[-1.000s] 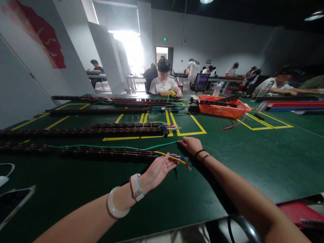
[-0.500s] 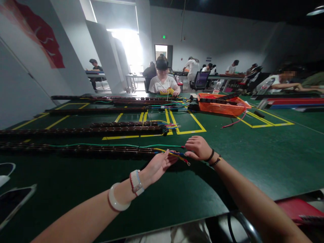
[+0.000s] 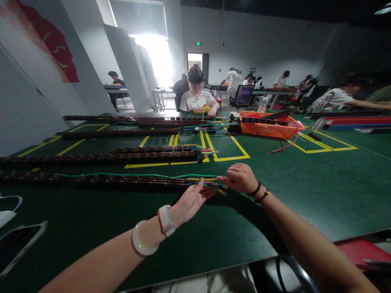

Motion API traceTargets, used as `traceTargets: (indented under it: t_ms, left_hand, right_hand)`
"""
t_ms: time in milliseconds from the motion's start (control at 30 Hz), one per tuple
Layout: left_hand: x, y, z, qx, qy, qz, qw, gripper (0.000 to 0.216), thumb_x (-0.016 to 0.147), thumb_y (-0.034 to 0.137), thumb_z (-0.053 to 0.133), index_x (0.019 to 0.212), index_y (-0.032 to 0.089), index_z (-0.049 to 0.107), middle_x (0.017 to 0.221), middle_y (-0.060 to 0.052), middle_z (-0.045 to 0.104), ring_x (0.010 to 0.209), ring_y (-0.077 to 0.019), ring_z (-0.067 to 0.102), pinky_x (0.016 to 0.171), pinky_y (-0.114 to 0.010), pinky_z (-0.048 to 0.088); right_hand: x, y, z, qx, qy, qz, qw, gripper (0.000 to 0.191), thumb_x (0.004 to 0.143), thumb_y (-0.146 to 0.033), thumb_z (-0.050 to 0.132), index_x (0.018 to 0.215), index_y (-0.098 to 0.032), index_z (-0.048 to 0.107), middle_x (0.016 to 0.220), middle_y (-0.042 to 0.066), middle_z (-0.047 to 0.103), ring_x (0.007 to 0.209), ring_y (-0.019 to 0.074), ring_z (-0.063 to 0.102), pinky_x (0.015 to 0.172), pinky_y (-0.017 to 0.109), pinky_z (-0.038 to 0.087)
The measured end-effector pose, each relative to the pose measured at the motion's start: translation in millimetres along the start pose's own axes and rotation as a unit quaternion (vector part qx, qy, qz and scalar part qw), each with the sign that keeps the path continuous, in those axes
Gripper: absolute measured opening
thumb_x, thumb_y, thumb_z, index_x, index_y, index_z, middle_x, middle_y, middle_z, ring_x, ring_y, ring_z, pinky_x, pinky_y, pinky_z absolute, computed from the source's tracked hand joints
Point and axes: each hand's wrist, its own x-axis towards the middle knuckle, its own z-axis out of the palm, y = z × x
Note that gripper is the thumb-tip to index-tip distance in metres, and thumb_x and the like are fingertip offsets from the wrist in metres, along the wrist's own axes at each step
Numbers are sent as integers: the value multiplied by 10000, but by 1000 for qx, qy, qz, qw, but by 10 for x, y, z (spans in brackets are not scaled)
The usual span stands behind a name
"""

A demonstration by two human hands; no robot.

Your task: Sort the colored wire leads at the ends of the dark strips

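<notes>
Centre frame, both hands meet at the bundle of thin coloured wires [image 3: 210,185]. The left hand [image 3: 191,201] comes up from below with a narrow grip, thumb and fingertips nipping the blue, yellow and green strands just where they leave the long dark segmented cable track [image 3: 122,183]. The right hand [image 3: 241,178] sits just to the right, fingers curled tight, its grip pinched on the wires' free ends, where small metal ring terminals glint. The track is ribbed and matte and runs off to the left edge, lying flat on the green felt-like worktop [image 3: 305,191], with a thin green wire [image 3: 122,176] along its top. There is a smooth white bangle [image 3: 140,244] on the left wrist and dark cord bracelets [image 3: 258,191] on the right. Upper right stands an orange mesh basket [image 3: 269,128].
</notes>
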Motion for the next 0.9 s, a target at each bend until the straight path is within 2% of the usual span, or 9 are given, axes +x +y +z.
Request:
traceTargets:
  t_ms: [100,167,233,333,400,633,900]
  left_hand:
    - [1,-8,-18,-4,5,-1,1000,193,874,226,506,937,79,615,1022,-152,662,995,-213,614,996,-403,405]
    - [-2,-8,-26,4,8,-7,1000,191,880,210,493,932,71,613,1004,-161,664,979,-213,619,993,-411,404]
    - [-10,-4,-26,13,6,-9,1000,193,883,193,482,934,64,616,997,-163,663,968,-212,622,988,-412,407]
    - [-22,3,-12,17,11,-10,1000,184,882,178,477,917,67,620,995,-156,662,962,-209,622,982,-412,412]
    - [-20,1,-7,15,20,-14,1000,178,883,176,474,894,75,620,976,-148,666,952,-206,624,976,-412,415]
    - [20,-29,-63,25,4,2,1000,179,878,189,483,882,80,625,950,-144,672,936,-209,627,978,-410,409]
    - [30,-35,-87,19,-6,-4,1000,185,884,181,467,890,77,619,941,-143,675,928,-205,629,981,-413,409]
  right_hand:
    - [23,64,65,-12,-18,125,992,536,910,-507,338,546,-174,547,530,16,530,516,101,431,568,248,257]
    - [32,103,133,-16,-72,183,980,537,885,-566,350,594,-175,575,572,23,571,529,109,470,536,245,234]
    - [35,128,206,-11,-143,208,967,518,861,-597,379,641,-184,602,615,24,607,550,119,511,514,241,217]
    - [42,122,286,-6,-227,202,953,483,870,-576,383,700,-201,636,675,32,652,602,133,568,517,233,234]
    - [63,98,313,-15,-250,203,947,493,887,-566,348,735,-208,650,715,44,671,632,144,593,531,229,261]
    - [198,65,325,-71,-245,221,941,522,914,-545,269,896,-189,650,826,96,684,759,195,635,581,240,339]
    - [113,100,257,-53,-253,144,955,509,913,-524,312,786,-173,659,792,93,679,728,172,610,588,239,313]
